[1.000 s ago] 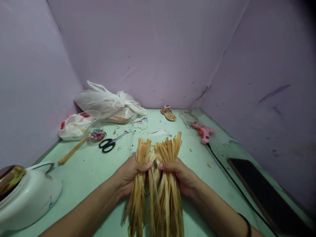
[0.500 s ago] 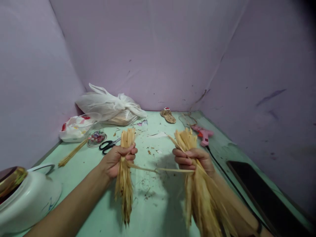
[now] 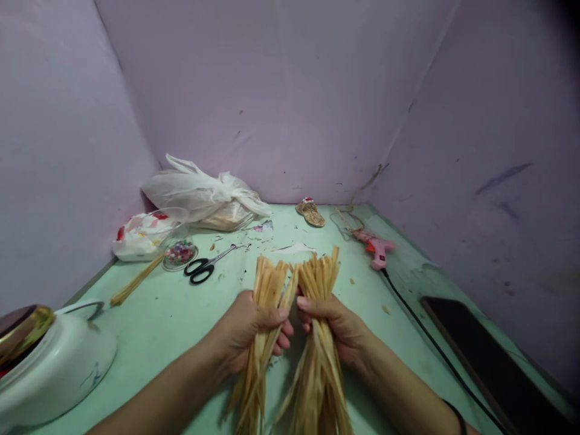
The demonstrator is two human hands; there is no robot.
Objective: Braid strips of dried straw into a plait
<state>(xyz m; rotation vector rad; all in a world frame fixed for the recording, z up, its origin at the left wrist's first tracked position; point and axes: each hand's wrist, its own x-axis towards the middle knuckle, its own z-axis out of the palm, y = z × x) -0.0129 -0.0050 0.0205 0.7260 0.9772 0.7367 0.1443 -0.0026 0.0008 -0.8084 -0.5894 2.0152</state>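
Observation:
My left hand (image 3: 260,329) is closed round a bundle of dry, straw-coloured fibre strips (image 3: 270,284). A second, fuller bundle of the same strips (image 3: 319,374) is gripped in my right hand (image 3: 330,323), thumb lying across its front. Both bundles stand roughly upright, side by side, their tops nearly touching and their lower ends fanning out toward me. Behind my left hand, black-handled scissors (image 3: 202,269) lie on the pale green table (image 3: 190,329).
Left are a white rounded container (image 3: 67,368), a thin straw bundle (image 3: 138,281) and a dish of beads (image 3: 180,254). A plastic bag (image 3: 203,193) and small woven slippers (image 3: 310,213) sit behind. Right are a pink glue gun (image 3: 378,251), its cord (image 3: 421,326) and a dark flat slab (image 3: 480,356).
My hands have come together from wide apart, bringing the two bundles side by side and lower. The strand that stretched between them no longer shows.

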